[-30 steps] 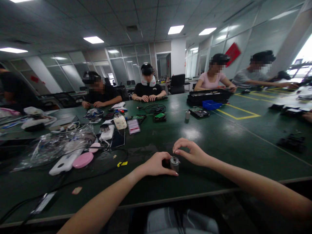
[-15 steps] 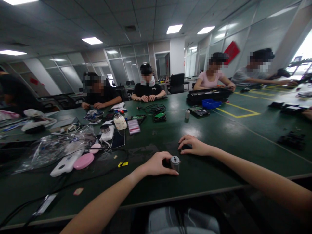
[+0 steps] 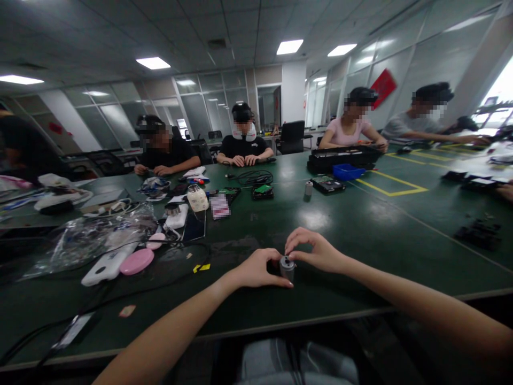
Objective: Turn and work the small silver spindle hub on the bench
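Note:
A small silver metal cylinder (image 3: 287, 269) stands upright on the dark green table (image 3: 352, 230) close to the near edge. My left hand (image 3: 256, 269) is wrapped round its left side, thumb along the base. My right hand (image 3: 316, 250) comes in from the right, its fingertips pinched together at the top of the cylinder. What the pinch holds, if anything, is too small to make out.
A pink round case (image 3: 137, 262), a white device (image 3: 105, 266), a plastic bag (image 3: 88, 235) and black cables lie to the left. Circuit boards, a second cylinder (image 3: 308, 188), a blue bin (image 3: 347, 171) and a black tray sit farther back. Several people sit around the table.
My right hand, which had dropped onto the table behind the cylinder half a second ago, has come back to its top with fingers pinched. The left hand has kept its hold.

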A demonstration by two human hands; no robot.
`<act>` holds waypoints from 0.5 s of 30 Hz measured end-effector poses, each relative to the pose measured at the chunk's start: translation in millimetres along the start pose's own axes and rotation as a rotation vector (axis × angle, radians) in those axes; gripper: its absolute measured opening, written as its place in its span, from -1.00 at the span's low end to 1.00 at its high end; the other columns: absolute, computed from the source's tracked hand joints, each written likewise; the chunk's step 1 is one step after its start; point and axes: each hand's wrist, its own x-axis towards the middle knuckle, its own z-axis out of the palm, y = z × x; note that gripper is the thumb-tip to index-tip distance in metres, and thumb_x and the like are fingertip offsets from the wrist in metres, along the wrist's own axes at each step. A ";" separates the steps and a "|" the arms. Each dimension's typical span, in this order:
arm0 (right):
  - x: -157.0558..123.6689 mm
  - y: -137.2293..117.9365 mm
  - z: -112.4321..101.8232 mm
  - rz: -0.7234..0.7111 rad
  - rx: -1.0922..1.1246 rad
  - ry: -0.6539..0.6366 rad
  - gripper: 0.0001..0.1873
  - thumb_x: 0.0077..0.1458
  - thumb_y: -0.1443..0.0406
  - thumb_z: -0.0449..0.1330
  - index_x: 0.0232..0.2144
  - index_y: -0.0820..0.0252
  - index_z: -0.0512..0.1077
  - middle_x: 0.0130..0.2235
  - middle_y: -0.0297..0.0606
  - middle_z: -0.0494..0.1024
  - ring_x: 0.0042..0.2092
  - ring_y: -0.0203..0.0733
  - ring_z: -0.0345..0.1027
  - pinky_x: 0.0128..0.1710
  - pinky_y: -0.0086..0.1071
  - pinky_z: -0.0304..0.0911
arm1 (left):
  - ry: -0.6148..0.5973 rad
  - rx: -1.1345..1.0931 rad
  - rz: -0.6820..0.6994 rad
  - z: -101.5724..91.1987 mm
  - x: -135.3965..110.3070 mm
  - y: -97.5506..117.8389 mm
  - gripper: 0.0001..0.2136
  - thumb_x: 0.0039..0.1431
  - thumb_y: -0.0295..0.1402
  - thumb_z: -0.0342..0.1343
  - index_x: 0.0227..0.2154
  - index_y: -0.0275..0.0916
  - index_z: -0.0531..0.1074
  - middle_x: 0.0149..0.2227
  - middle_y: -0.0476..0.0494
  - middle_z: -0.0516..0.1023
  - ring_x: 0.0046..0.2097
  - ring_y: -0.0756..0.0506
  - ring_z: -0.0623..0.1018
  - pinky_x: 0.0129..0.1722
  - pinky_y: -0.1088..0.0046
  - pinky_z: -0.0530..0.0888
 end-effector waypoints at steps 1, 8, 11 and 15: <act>-0.3 -4.0 2.2 -0.009 0.010 -0.012 -0.80 0.13 0.12 0.27 -0.35 0.12 0.56 -0.27 -0.23 0.56 -0.15 -0.13 0.41 -0.06 -0.22 0.27 | 0.004 0.008 0.014 0.4 0.1 -1.1 -0.64 -0.11 -0.15 0.40 -0.30 -0.28 0.55 -0.27 -0.10 0.55 -0.18 -0.14 0.51 -0.16 0.42 0.40; 0.1 -10.2 4.0 -0.014 0.026 -0.045 -0.83 0.14 0.17 0.27 -0.29 0.11 0.58 -0.27 -0.22 0.56 -0.15 -0.12 0.41 -0.06 -0.20 0.26 | 0.014 0.048 0.074 1.6 0.7 -5.6 -0.66 -0.08 -0.15 0.38 -0.32 -0.28 0.53 -0.30 -0.05 0.53 -0.23 -0.11 0.51 -0.22 0.46 0.38; 0.1 -10.4 1.7 -0.020 0.034 -0.092 -0.84 0.15 0.19 0.26 -0.26 0.09 0.58 -0.25 -0.23 0.57 -0.14 -0.14 0.41 -0.06 -0.24 0.27 | 0.015 0.060 0.081 1.7 0.6 -5.7 -0.67 -0.07 -0.15 0.38 -0.33 -0.28 0.53 -0.30 -0.05 0.53 -0.23 -0.11 0.51 -0.23 0.47 0.38; -0.5 -9.3 -0.6 -0.021 0.030 -0.116 -0.83 0.14 0.20 0.27 -0.22 0.08 0.58 -0.20 -0.22 0.58 -0.11 -0.14 0.41 -0.05 -0.24 0.27 | 0.018 0.072 0.083 1.8 0.5 -5.9 -0.67 -0.06 -0.14 0.38 -0.34 -0.29 0.52 -0.30 -0.05 0.52 -0.24 -0.10 0.50 -0.24 0.47 0.38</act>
